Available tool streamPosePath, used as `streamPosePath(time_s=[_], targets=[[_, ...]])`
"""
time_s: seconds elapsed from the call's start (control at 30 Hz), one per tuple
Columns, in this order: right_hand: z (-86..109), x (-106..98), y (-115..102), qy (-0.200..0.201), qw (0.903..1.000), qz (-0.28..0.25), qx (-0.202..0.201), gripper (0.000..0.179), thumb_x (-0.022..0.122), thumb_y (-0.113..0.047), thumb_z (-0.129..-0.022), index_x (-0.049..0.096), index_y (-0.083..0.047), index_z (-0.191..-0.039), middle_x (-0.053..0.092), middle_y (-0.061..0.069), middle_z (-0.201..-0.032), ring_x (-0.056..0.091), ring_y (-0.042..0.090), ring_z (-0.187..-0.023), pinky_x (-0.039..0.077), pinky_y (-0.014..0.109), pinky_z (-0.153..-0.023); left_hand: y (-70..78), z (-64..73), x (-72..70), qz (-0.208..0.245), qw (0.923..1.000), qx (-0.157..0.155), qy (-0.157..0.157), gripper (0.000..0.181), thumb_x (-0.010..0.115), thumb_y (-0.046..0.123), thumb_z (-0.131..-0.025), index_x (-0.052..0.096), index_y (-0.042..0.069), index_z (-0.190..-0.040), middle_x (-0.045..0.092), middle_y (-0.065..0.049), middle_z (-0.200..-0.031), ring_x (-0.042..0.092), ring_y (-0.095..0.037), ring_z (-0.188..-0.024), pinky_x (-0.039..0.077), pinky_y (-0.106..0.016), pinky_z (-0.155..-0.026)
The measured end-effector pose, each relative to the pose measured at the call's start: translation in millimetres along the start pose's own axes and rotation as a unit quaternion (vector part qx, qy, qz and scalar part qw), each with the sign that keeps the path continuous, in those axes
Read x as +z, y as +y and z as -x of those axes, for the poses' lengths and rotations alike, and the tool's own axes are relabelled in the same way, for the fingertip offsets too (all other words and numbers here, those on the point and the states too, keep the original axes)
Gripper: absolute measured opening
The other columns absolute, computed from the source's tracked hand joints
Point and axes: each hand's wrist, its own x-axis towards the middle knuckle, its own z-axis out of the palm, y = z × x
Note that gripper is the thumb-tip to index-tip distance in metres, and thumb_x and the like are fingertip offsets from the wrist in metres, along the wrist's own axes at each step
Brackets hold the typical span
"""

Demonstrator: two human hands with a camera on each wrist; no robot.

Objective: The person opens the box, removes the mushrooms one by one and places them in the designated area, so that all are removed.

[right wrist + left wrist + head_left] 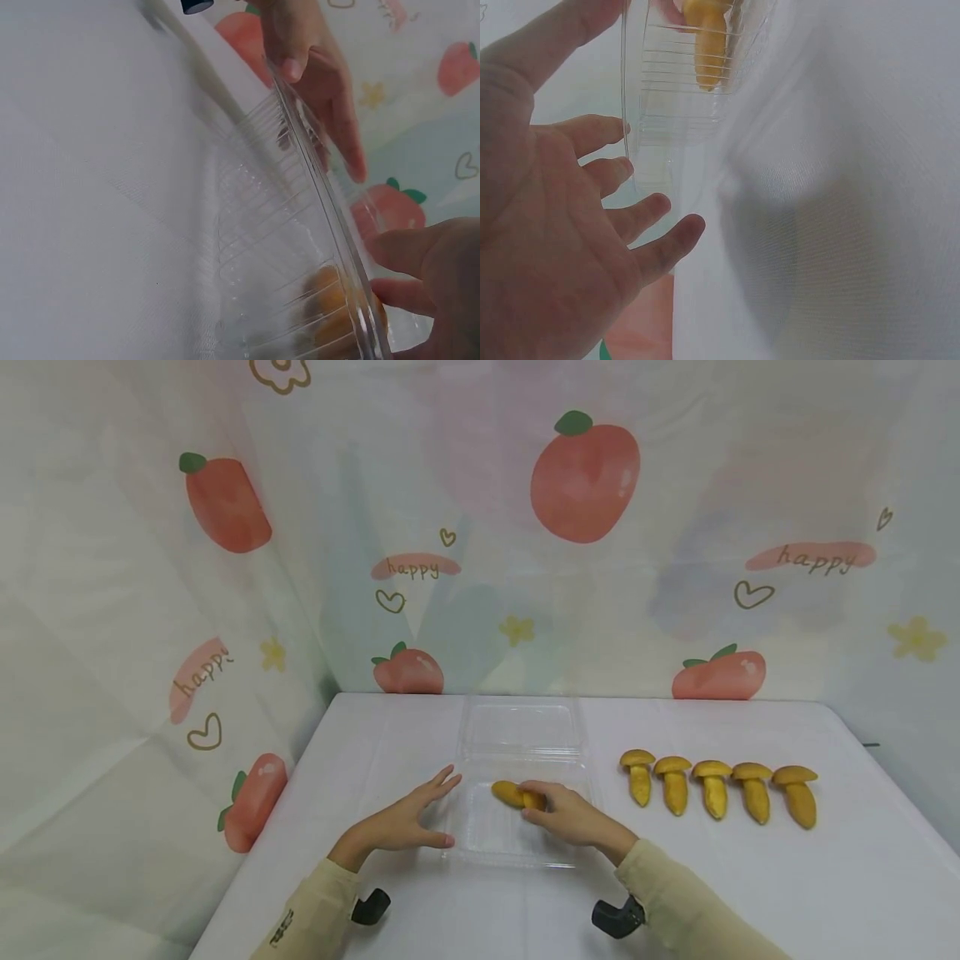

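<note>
A clear plastic clamshell box (510, 846) lies on the table, its lid folded back away from me. Inside its base is a yellow toy mushroom (507, 793), lying on its side with the stem toward the left. My right hand (570, 814) reaches over the box's right side and pinches the mushroom at its cap, which the fingers partly cover. At the box's left rim, my left hand (408, 818) is spread with fingers apart, holding nothing. The left wrist view shows the mushroom's stem (709, 56) through the ribbed box wall.
Several more yellow mushrooms (714, 789) lie in a row to the right of the box, caps at the far end. A white cloth covers the table (390, 735). A printed curtain (480, 485) hangs behind and to the left.
</note>
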Motion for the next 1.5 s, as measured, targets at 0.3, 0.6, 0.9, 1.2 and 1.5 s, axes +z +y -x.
streamPosePath(time_s=[0.3,0.6,0.9,1.2,1.5], targets=[[2.3,-4.0,-0.1,0.036,0.9978,-0.003,-0.055,0.032,0.06,-0.011,-0.1,0.061,0.0,-0.129,0.063,0.02,-0.132,0.056,0.036,-0.122,0.05,0.055,-0.103,0.2,-0.2,0.0,-0.006,1.0,0.003,0.0,0.095,0.077,0.029,-0.089,0.02,0.015,-0.163,0.004,-0.01,-0.173,0.007,-0.037,-0.159,0.017,-0.066,-0.123],[10.7,-10.3,-3.3,0.075,0.9946,-0.016,-0.07,0.018,0.054,-0.003,-0.101,0.063,-0.006,-0.116,0.064,0.013,-0.122,0.055,0.026,-0.113,0.048,0.035,-0.093,3.5,1.4,-0.5,0.005,1.0,-0.004,0.0,0.094,0.077,0.028,-0.088,0.021,0.015,-0.163,0.004,-0.011,-0.173,0.007,-0.037,-0.159,0.017,-0.067,-0.123],[17.7,-17.6,-3.6,0.104,0.9899,-0.054,-0.079,0.049,0.062,-0.013,-0.1,0.046,-0.009,-0.146,0.06,0.021,-0.136,0.059,0.028,-0.111,0.048,0.023,-0.079,4.9,3.0,-0.7,0.006,1.0,-0.002,0.001,0.094,0.077,0.027,-0.088,0.02,0.015,-0.163,0.003,-0.011,-0.173,0.006,-0.038,-0.159,0.017,-0.067,-0.123],[23.4,-24.0,-1.6,0.13,0.9717,-0.167,-0.105,0.042,0.064,-0.011,-0.099,0.049,0.004,-0.136,0.053,0.029,-0.138,0.066,0.033,-0.113,0.056,0.02,-0.09,2.0,2.1,0.5,0.007,1.0,0.003,0.001,0.095,0.077,0.027,-0.089,0.02,0.015,-0.163,0.003,-0.011,-0.173,0.006,-0.038,-0.159,0.017,-0.067,-0.123],[30.8,-32.1,-1.2,0.17,0.9528,-0.216,-0.129,0.039,0.046,-0.011,-0.108,0.043,0.007,-0.141,0.053,0.033,-0.133,0.068,0.003,-0.093,0.06,0.02,-0.081,-0.2,1.9,0.0,0.004,0.9999,0.015,0.003,0.096,0.077,0.029,-0.088,0.02,0.012,-0.163,0.003,-0.013,-0.172,0.007,-0.038,-0.159,0.018,-0.067,-0.122]])
